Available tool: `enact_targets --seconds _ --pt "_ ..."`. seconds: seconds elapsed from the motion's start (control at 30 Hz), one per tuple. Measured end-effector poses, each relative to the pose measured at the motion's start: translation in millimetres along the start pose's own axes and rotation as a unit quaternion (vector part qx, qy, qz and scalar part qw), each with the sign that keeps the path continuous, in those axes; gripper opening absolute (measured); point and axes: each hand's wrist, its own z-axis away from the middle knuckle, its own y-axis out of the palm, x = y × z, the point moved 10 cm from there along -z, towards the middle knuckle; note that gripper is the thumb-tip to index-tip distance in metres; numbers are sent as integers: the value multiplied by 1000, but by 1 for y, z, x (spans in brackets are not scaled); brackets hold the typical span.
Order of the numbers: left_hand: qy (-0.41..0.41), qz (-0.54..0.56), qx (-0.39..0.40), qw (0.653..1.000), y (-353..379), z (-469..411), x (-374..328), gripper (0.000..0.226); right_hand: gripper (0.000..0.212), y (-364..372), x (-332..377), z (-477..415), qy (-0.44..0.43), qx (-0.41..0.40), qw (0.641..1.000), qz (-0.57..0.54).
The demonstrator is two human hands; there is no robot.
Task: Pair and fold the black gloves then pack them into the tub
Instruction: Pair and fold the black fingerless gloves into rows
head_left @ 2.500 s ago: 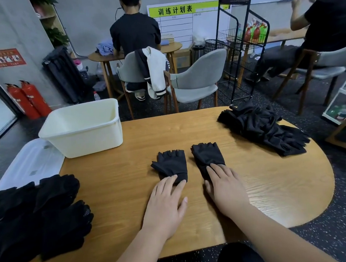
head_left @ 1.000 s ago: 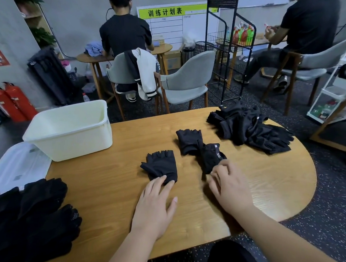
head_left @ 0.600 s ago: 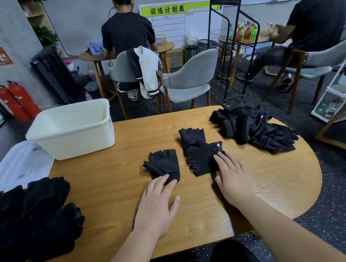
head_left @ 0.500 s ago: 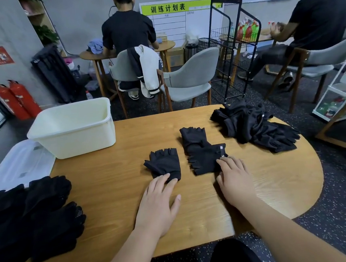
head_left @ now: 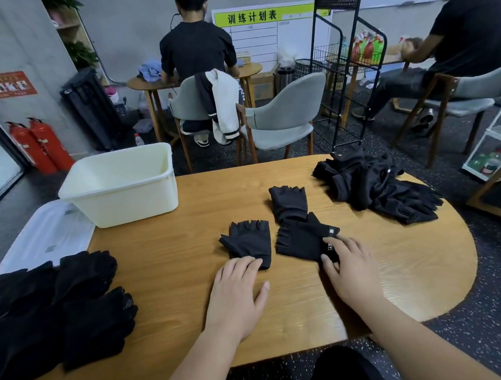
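L hand [head_left: 236,294] lies flat, fingers straight and close together, tips on the near hem of the first glove [head_left: 248,243], mid-table [head_left: 176,284]. R hand [head_left: 349,269], fingers slightly spread, presses the second glove [head_left: 301,239] just beside it (a third glove [head_left: 288,200] touches its far side). Tub [head_left: 118,184] sits at the far-left corner, glove pile [head_left: 376,187] at the far-right edge.

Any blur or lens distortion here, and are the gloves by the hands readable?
Head view: the left hand, right hand and the gloves they touch are sharp; the seated person at top right is motion-smeared; the wide lens bows the black rack and table edge; light is soft; the left pile and right pile show little texture.
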Motion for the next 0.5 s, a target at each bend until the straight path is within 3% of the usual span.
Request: enact_targets --seconds 0.1,0.2,0.27,0.37,0.5 --pt "0 -2 -3 1000 -1 1 0 58 40 -11 3 3 -12 -14 997 -81" --pt "0 -3 -4 1000 -1 1 -1 58 42 -32 4 8 36 -62 982 -173" --pt "1 -11 -2 1000 0 1 -1 58 46 -53 19 11 19 -120 981 -149" --pt "2 -13 -6 1000 -1 1 -1 57 48 -73 59 17 -120 -194 973 -19" --pt "2 -10 -4 1000 -1 1 -2 57 51 -9 63 12 -167 4 979 117"
